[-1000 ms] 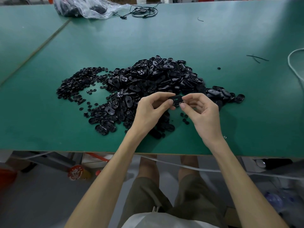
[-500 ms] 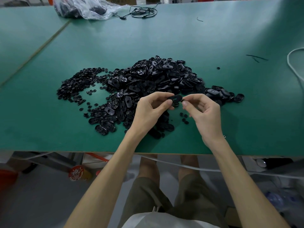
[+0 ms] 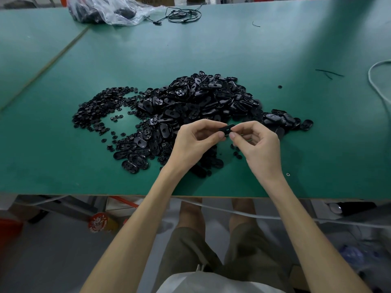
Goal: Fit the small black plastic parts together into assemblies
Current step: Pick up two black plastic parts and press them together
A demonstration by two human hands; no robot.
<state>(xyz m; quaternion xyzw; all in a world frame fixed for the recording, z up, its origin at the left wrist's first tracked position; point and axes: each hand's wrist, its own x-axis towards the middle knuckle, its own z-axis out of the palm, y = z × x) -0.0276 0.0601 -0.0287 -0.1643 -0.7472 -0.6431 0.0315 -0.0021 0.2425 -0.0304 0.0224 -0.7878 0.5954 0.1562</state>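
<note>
One oval part (image 3: 226, 130) pinched between left hand (image 3: 195, 142) and right hand (image 3: 257, 144) fingertips; large pile (image 3: 190, 108) left unassembled; finished assemblies not distinguishable.

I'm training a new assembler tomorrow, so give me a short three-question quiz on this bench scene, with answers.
1. True or false: the left hand and the right hand pinch one black part between them, above the table.
2. Where do the small round pieces lie, relative to the heap of oval pieces? A) to the person's left of it B) to the person's right of it C) under the table
3. Fill in: at the table's far edge lies a clear plastic ____.
Key: 1 true; 2 A; 3 bag.
</note>
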